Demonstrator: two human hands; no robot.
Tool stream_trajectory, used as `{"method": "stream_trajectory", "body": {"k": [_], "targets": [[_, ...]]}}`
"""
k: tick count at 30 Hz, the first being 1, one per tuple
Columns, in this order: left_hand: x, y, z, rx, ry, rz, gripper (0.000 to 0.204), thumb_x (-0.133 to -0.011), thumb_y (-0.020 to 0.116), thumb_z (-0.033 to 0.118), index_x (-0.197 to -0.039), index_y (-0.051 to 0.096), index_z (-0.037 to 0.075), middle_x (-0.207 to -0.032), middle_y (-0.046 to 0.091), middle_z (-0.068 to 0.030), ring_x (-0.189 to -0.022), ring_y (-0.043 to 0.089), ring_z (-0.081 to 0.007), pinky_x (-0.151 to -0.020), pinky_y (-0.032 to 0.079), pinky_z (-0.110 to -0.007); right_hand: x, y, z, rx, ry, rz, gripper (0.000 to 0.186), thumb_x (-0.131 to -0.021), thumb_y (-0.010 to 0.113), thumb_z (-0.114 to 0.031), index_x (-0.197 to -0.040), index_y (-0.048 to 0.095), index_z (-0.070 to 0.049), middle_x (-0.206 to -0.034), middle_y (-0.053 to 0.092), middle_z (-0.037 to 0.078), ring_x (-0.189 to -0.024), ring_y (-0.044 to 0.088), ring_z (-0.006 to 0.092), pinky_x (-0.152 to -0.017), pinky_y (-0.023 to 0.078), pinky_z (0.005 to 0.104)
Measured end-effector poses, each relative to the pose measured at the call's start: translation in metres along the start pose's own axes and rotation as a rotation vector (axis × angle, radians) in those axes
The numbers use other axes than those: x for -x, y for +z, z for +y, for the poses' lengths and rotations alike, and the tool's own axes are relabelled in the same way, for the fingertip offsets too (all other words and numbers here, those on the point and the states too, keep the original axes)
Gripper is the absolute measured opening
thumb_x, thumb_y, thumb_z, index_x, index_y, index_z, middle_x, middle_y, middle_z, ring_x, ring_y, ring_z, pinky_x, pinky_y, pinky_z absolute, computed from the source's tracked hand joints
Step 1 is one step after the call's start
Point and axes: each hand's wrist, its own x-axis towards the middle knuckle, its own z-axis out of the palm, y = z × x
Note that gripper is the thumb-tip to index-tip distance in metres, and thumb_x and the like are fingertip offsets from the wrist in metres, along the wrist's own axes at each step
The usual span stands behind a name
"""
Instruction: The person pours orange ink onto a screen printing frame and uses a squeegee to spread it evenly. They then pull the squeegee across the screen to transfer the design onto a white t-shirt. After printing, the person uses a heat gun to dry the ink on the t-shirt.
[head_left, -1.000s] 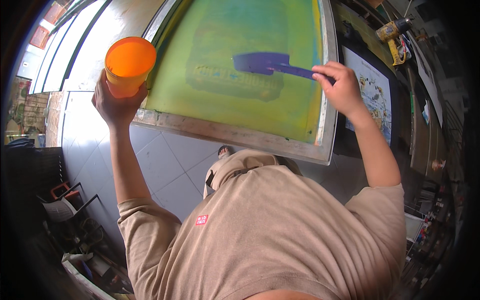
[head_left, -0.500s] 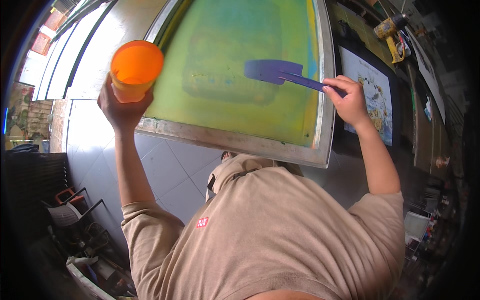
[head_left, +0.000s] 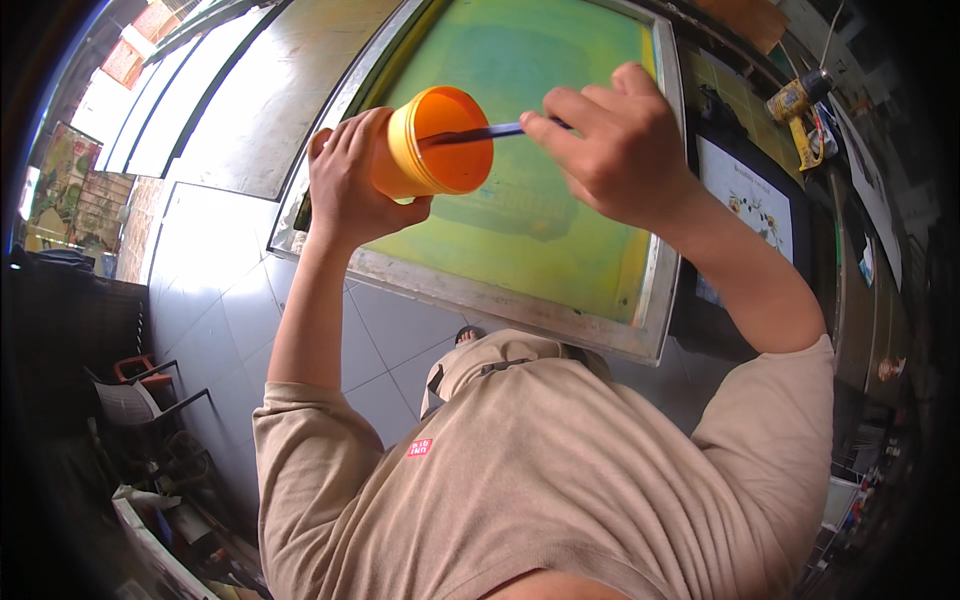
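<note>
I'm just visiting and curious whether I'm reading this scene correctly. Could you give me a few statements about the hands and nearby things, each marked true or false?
1. The left hand holds an orange cup. True.
2. The right hand is empty. False: it holds a spatula with a bluish handle.
3. The spatula reaches into the cup. True.
4. The cup stands upright. False: it is tilted, with its mouth turned toward the right hand.
5. The printing screen's mesh is mostly yellow-green. True.
6. The yellow-and-black power drill lies on the mesh. False: it lies off to the right, beyond the screen's frame.
</note>
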Motion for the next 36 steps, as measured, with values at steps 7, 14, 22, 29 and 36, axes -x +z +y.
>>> {"method": "stream_trajectory", "body": {"k": [7, 14, 22, 29, 36], "targets": [[0.007, -0.004, 0.005, -0.074, -0.059, -0.094, 0.075, -0.049, 0.074, 0.034, -0.115, 0.049, 0.009, -0.108, 0.059, -0.0081, -0.103, 0.056, -0.0239, -0.096, 0.035, -0.039, -0.003, 0.029, 0.011, -0.866, 0.885, -0.541, 0.017, -0.079, 0.064, -0.013, -0.091, 0.069, -0.001, -0.073, 0.064, 0.007, -0.063, 0.056, 0.0098, -0.057, 0.047, 0.0290], [0.021, -0.012, -0.012, -0.144, -0.168, -0.072, 0.076, -0.048, 0.076, 0.033, -0.116, 0.049, 0.009, -0.106, 0.060, -0.0085, -0.100, 0.058, -0.0242, -0.096, 0.035, -0.039, 0.020, 0.028, 0.041, -1.194, 1.141, -0.565, 0.020, -0.079, 0.064, -0.017, -0.088, 0.068, 0.000, -0.077, 0.064, 0.008, -0.064, 0.055, 0.0121, -0.052, 0.043, 0.0249], [0.034, -0.016, -0.036, -0.160, -0.272, 0.007, 0.073, -0.051, 0.079, 0.027, -0.116, 0.051, 0.008, -0.100, 0.063, -0.0083, -0.093, 0.061, -0.0242, -0.090, 0.042, -0.038, 0.067, 0.032, 0.058, -1.197, 1.302, -0.552, 0.020, -0.079, 0.064, -0.018, -0.088, 0.068, 0.000, -0.079, 0.065, 0.007, -0.068, 0.057, 0.0113, -0.053, 0.043, 0.0251], [0.040, -0.018, -0.047, -0.110, -0.341, 0.078, 0.075, -0.052, 0.078, 0.032, -0.116, 0.050, 0.007, -0.101, 0.062, -0.0075, -0.095, 0.060, -0.0227, -0.092, 0.038, -0.039, 0.081, 0.089, 0.015, -1.170, 1.335, -0.576, 0.020, -0.080, 0.064, -0.018, -0.090, 0.068, -0.001, -0.080, 0.066, 0.007, -0.073, 0.059, 0.0125, -0.058, 0.048, 0.0283], [0.048, -0.011, -0.053, -0.095, -0.379, 0.043, 0.078, -0.052, 0.079, 0.034, -0.119, 0.049, 0.007, -0.102, 0.063, -0.0070, -0.094, 0.060, -0.0219, -0.094, 0.037, -0.038, 0.103, 0.076, 0.000, -0.858, 1.264, -0.622, 0.019, -0.078, 0.065, -0.018, -0.089, 0.070, -0.003, -0.080, 0.068, 0.013, -0.071, 0.063, 0.0160, -0.065, 0.049, 0.0299]]}}
